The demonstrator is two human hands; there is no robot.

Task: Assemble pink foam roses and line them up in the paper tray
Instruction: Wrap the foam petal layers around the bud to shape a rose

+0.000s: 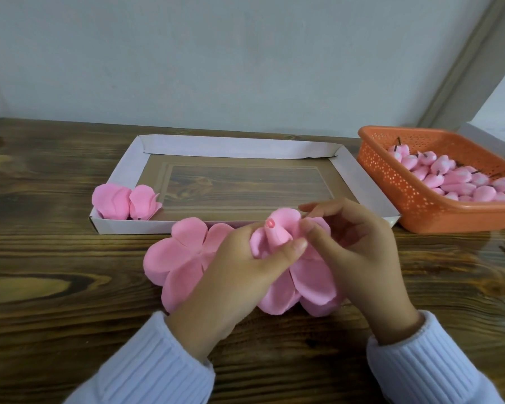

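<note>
The left hand (245,266) pinches the half-made rose (274,237) just in front of the paper tray (120,170). The right hand (359,243) pinches its top petal. It is best to wrap that petal snug and keep the thumb tight, so nothing pops open.

Both arms, in white ribbed sleeves (146,368), reach in from the near edge and meet at the middle. The left hand (245,266) curls round a half-made rose (274,237), with the thumb laid across its near side. Just to the right, the right hand (362,246) pinches the rose's far petal between thumb and forefinger, the other fingers curled.
</note>
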